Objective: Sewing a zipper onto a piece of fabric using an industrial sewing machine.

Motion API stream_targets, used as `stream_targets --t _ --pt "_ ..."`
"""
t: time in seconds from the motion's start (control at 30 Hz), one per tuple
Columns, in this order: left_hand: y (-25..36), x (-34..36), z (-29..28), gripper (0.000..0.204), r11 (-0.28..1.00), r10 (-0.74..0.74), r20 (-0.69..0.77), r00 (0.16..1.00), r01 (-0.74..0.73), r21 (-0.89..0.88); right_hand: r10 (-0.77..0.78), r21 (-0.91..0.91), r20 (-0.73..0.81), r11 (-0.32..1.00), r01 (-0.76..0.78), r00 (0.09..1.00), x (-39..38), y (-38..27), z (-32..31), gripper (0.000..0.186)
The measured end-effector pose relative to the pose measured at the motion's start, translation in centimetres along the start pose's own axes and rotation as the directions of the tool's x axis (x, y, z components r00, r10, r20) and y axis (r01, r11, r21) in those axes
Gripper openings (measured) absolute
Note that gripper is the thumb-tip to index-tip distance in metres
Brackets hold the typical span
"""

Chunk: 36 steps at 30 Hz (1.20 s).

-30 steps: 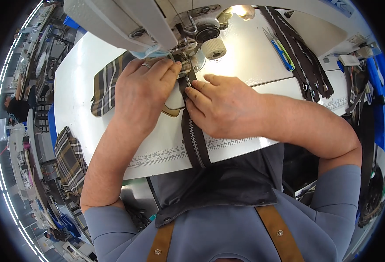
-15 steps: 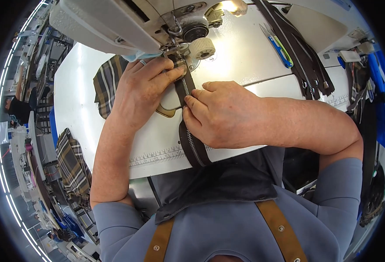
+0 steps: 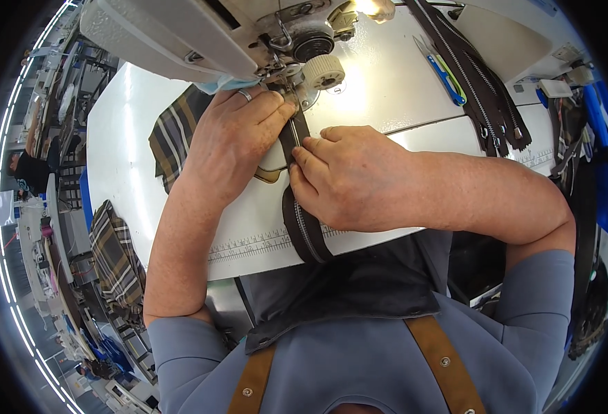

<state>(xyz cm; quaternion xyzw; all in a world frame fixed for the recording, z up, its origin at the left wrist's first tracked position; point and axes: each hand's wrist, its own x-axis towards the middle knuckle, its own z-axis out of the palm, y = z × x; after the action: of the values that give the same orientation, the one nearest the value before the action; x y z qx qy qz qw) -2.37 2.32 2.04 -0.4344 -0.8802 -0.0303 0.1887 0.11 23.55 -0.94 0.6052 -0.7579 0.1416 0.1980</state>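
Observation:
A dark brown zipper [image 3: 302, 224] with metal teeth runs from under the sewing machine's needle area toward me, over the table's front edge. My left hand [image 3: 238, 141], a ring on one finger, is closed beside the presser foot, its fingertips pressed on the zipper. Plaid fabric [image 3: 175, 131] spreads out from behind that hand; how it meets the zipper is hidden. Lower down, my right hand [image 3: 352, 178] grips the zipper with bent fingers, thumb on its left edge. The sewing machine [image 3: 180, 41] overhangs my left hand, and its needle point is not clearly visible.
Several more zippers [image 3: 480, 90] lie at the back right, beside blue-and-green thread snips [image 3: 445, 77]. A printed ruler [image 3: 248, 246] runs along the table's front edge. More plaid pieces [image 3: 114, 265] hang at the left. Another person [image 3: 31, 169] is far left.
My left hand has shifted a little to the right, its ring showing more. My right hand stays on the zipper, nearly in place. The view has shifted slightly.

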Motion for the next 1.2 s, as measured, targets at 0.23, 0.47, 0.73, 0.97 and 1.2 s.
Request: stream_targets --t 0.23,0.47,0.73,0.97,1.2 --pt "0.6 0.6 0.4 0.031 0.983 0.015 0.055 0.998 -0.024 0.18 0.025 -0.047 0.014 0.999 -0.025 1.0 0.2 0.5 0.6 0.028" --pt "0.7 0.5 1.6 0.029 0.968 -0.005 0.028 1.0 -0.002 0.249 0.042 -0.085 0.001 0.996 -0.041 0.999 0.3 0.8 1.1 0.023" --pt "0.5 0.3 0.6 0.02 0.908 -0.324 -0.026 0.946 0.303 -0.289 0.048 -0.09 -0.002 0.995 -0.048 0.999 0.2 0.8 0.9 0.024" --pt "0.7 0.2 0.2 0.022 0.971 -0.225 -0.032 0.974 0.222 -0.093 0.061 -0.069 0.015 0.996 -0.06 0.998 0.3 0.7 1.0 0.023" --pt "1.9 1.1 1.2 0.023 0.973 -0.228 -0.033 0.973 0.227 -0.028 0.077 -0.093 0.011 0.993 -0.075 0.997 0.3 1.1 1.8 0.019"
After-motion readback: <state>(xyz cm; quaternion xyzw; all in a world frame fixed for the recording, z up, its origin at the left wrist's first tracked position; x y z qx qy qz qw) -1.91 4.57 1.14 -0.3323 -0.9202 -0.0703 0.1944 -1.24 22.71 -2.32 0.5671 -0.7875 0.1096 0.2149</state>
